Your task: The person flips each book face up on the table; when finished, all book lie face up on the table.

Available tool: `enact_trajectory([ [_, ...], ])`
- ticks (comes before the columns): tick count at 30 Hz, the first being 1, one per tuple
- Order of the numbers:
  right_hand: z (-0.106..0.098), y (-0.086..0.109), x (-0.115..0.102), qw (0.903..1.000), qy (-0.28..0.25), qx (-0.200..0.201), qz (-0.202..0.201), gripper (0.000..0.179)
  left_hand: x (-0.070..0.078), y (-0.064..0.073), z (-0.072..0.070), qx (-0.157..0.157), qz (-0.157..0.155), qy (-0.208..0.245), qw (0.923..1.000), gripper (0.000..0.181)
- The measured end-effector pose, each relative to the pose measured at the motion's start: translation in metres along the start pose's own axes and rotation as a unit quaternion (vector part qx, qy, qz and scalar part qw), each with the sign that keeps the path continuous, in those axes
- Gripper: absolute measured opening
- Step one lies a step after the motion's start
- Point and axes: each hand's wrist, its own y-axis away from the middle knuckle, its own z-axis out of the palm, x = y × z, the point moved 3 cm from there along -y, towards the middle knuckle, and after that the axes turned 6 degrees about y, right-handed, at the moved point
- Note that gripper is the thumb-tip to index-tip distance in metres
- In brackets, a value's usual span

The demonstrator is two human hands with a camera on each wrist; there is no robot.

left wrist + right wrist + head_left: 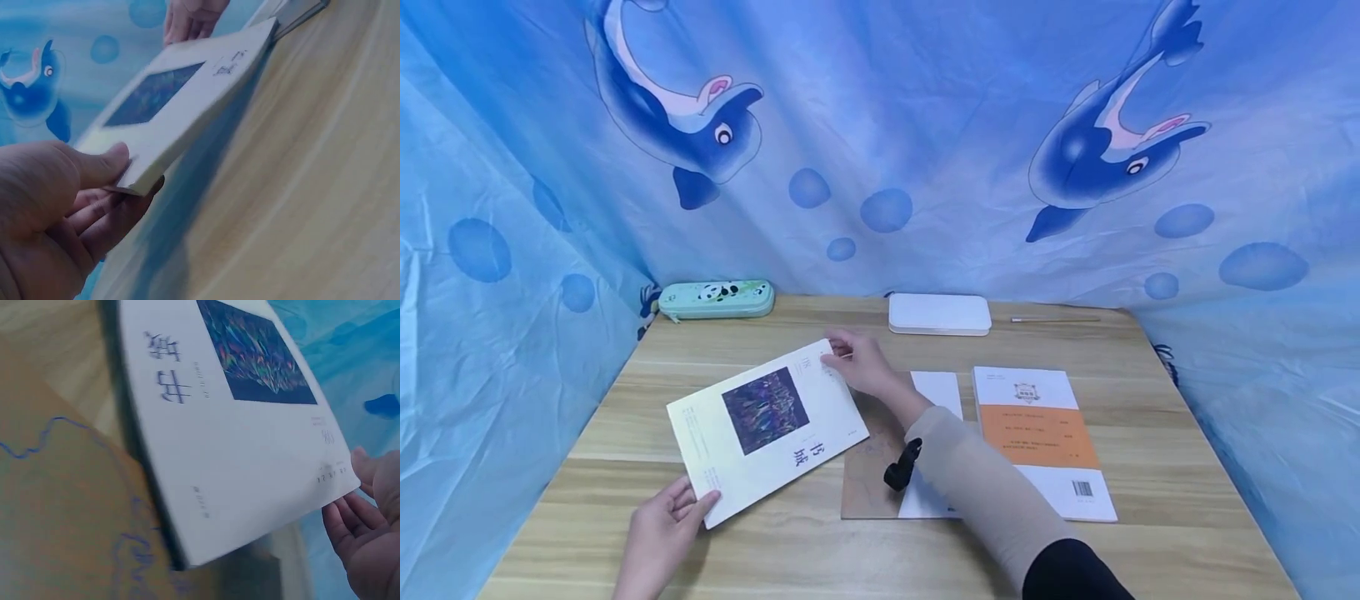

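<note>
A white magazine (715,433) with a dark square picture and handwritten-style characters is held tilted above the left part of the table. My left hand (662,529) pinches its near left corner, thumb on the cover and fingers beneath, as the left wrist view shows. At the far right corner my right hand (861,362) grips the edge between thumb and fingers. Under the right forearm lies a brown and white book (872,475), partly hidden by the sleeve. Beside it on the right rests a white book with an orange band (1037,433).
Along the back of the wooden table (1165,467) are a mint-green panda pencil case (718,300), a white flat box (940,314) and a thin brush or pencil (1054,320). A blue dolphin-print curtain (925,150) hangs behind and at both sides.
</note>
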Motion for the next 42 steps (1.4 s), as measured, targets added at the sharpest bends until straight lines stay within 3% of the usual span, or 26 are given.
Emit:
enact_trajectory([
  [3,0.014,0.004,0.007,0.9988,-0.012,-0.047,0.012,0.057,-0.007,-0.002,0.000,-0.039,-0.055,-0.016,0.9976,0.047],
  [6,0.022,0.008,0.015,0.9960,0.006,-0.084,0.027,0.060,-0.011,-0.002,-0.001,-0.038,-0.074,-0.034,0.9960,0.053],
  [10,0.025,0.014,0.025,0.9927,0.034,-0.106,0.046,0.057,-0.010,-0.001,-0.004,0.015,-0.029,-0.054,0.9980,0.039],
  [15,0.020,0.019,0.031,0.9939,0.024,-0.097,0.046,0.054,-0.007,-0.002,-0.008,0.065,0.040,-0.079,0.9940,0.021],
  [21,0.008,0.026,0.034,0.9958,0.029,-0.083,0.027,0.053,-0.005,-0.011,-0.012,0.066,0.079,-0.079,0.9915,0.022],
  [28,-0.007,0.037,0.035,0.9938,0.074,-0.082,-0.003,0.046,-0.001,-0.030,-0.014,0.069,0.143,-0.065,0.9852,0.020],
  [36,-0.016,0.053,0.039,0.9917,0.089,-0.093,-0.001,0.034,0.003,-0.049,-0.008,0.034,0.132,-0.075,0.9879,0.028],
  [42,-0.018,0.061,0.038,0.9880,0.094,-0.118,-0.037,0.021,0.001,-0.066,-0.009,0.007,0.111,-0.074,0.9911,0.034],
])
